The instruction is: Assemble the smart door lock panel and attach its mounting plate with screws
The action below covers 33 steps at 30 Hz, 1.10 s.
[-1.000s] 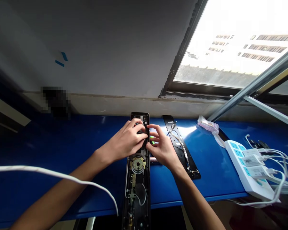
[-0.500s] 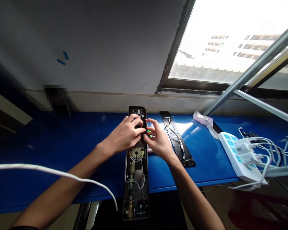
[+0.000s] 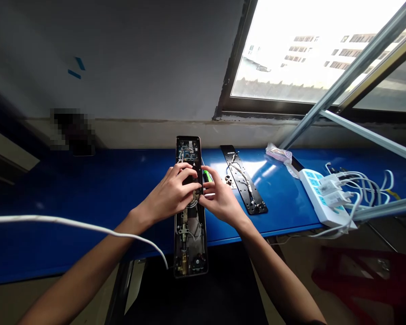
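A long, narrow door lock housing [image 3: 199, 241] lies open-side up, its near end reaching past the table's front edge. Inside it are a blue circuit board [image 3: 188, 151] at the far end and brass-coloured lock parts [image 3: 184, 261] at the near end. My left hand [image 3: 167, 194] bends over the housing's middle with curled fingers; their tips meet something inside that I cannot make out. Along the right rim, my right hand [image 3: 221, 198] has thumb and fingertips against the housing. Partly behind that hand lies a green object [image 3: 207, 176].
On the blue table [image 3: 122, 180], a black panel [image 3: 259, 203] with a cable lies to the right. Beyond it are a plastic bag [image 3: 280, 153] and a white power strip [image 3: 313, 189] with plugged chargers. A white cable [image 3: 104, 230] crosses above my left forearm. A metal bar [image 3: 355, 67] slants before the window.
The camera view has shifted, so the table and its things sit higher in the picture. My hands now lie nearer the housing's middle, uncovering more of the circuit board.
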Tool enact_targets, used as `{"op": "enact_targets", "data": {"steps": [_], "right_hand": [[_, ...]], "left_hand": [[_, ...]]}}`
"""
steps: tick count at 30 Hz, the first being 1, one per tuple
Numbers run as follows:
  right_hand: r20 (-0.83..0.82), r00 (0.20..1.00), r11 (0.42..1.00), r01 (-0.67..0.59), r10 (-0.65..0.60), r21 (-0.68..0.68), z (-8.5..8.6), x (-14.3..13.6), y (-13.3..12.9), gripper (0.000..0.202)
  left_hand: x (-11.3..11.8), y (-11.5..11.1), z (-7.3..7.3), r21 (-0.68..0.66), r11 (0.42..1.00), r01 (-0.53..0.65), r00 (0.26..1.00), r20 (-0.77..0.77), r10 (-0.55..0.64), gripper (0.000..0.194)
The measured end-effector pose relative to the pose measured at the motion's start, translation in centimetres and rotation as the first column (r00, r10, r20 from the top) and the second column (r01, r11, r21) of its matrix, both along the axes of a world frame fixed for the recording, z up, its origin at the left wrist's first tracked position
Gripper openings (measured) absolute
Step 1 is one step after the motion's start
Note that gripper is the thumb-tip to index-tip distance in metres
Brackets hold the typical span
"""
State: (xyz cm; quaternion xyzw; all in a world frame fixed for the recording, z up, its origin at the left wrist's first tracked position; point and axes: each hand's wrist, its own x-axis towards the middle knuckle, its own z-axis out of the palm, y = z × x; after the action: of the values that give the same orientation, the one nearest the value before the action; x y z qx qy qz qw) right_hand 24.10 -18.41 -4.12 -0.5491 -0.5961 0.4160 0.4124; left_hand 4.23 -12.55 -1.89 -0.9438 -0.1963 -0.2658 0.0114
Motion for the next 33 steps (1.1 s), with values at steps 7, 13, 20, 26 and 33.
{"op": "enact_targets", "data": {"steps": [7,13,20,26,33], "right_hand": [[-0.002,1.0,0.999,-0.028,0.028,-0.021,0.3,0.8,-2.8,0.084],[0.04,0.977,0.976,-0.204,0.207,-0.079,-0.1,1.0,-5.8,0.106],[0.043,0.975,0.975,-0.218,0.22,-0.051,-1.0,0.4,-6.3,0.11],[0.207,0.961,0.982,-0.19,0.185,0.007,-1.2,-0.1,-6.7,0.111],[0.279,0.947,0.983,-0.177,0.16,0.039,-1.5,-0.5,-6.9,0.11]], "left_hand": [[-0.2,-2.5,-1.1,-0.016,0.997,0.076,0.997,0.018,-0.075,0.024],[-0.2,-3.5,-3.0,-0.037,0.988,0.147,0.988,0.042,-0.146,0.023],[-0.2,-3.7,-3.6,-0.023,0.985,0.17,0.985,0.042,-0.169,0.024],[-0.1,-3.5,-3.5,-0.01,0.986,0.166,0.985,0.039,-0.166,0.021],[-0.1,-3.7,-3.4,-0.017,0.985,0.173,0.983,0.064,-0.172,0.02]]}}
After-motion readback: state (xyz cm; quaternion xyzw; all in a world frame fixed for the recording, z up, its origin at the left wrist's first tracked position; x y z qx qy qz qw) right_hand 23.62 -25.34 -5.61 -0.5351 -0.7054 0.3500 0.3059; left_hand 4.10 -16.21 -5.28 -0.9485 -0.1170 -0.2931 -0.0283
